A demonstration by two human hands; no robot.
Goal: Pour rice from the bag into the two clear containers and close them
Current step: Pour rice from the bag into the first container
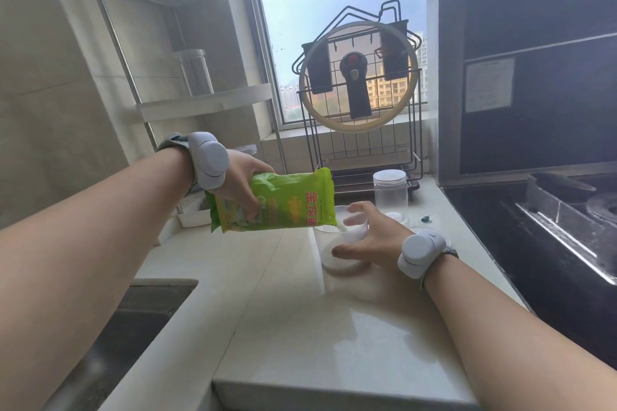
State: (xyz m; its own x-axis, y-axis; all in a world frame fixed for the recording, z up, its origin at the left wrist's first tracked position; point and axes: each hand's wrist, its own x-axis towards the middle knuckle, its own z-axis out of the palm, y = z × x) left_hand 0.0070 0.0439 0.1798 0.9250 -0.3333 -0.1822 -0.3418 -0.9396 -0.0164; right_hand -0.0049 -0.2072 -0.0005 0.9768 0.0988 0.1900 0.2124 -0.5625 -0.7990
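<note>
**Rice pour, first container**

On the pale counter (283, 327), between the sink (110, 337) at left and the dark stove (551, 227) at right, stands an open clear container (340, 250). A layer of white rice (337, 262) covers its bottom.

Left hand (247, 177): clamped on the green rice bag (277, 202), fingers wrapped over the bag's top edge and front. Bag is held above the counter and lying almost on its side, lower right corner over the container mouth. A thin white stream of rice runs from that corner into the container.

Right hand (370, 237): fingers spread around the container wall, thumb on the near side, other fingers around the far side. Contact looks like a light steadying hold; how firm, cannot tell.

Second clear container (390, 192): upright just behind the first, nearer the window, apparently without rice. A white cap sits on top of it.

Both wrists carry white band devices (208, 165).

Background: black wire rack (360, 130) on the sill side holding a round pan lid (359, 77); white corner shelf (203, 103) at left with a tall clear jar (197, 72) on it.
</note>
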